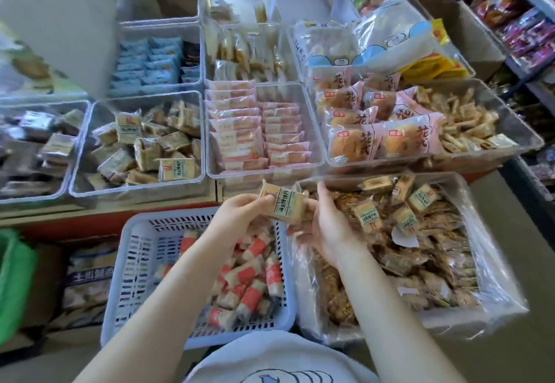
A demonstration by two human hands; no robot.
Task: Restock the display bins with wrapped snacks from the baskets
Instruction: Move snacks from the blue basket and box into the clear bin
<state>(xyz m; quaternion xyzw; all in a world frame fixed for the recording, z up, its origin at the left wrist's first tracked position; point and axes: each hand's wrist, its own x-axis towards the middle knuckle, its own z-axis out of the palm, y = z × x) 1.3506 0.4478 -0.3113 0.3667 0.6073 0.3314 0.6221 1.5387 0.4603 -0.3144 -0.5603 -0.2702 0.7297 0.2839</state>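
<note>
Item: one tan square plastic-wrapped snack with green label (284, 205), clasped at both ends between left hand (240, 213) and right hand (326, 226). Held beyond the fingertips toward the clear plastic display bin (138, 190), likely for restocking.

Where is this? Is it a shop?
Probably a small snack shop: clear display bins full of wrapped snacks, shelves of packets at the right, and a blue basket of restock.

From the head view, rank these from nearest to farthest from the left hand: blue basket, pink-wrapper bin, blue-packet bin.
1. blue basket, directly beneath the left hand.
2. pink-wrapper bin, just beyond it.
3. blue-packet bin, far back left.
</note>
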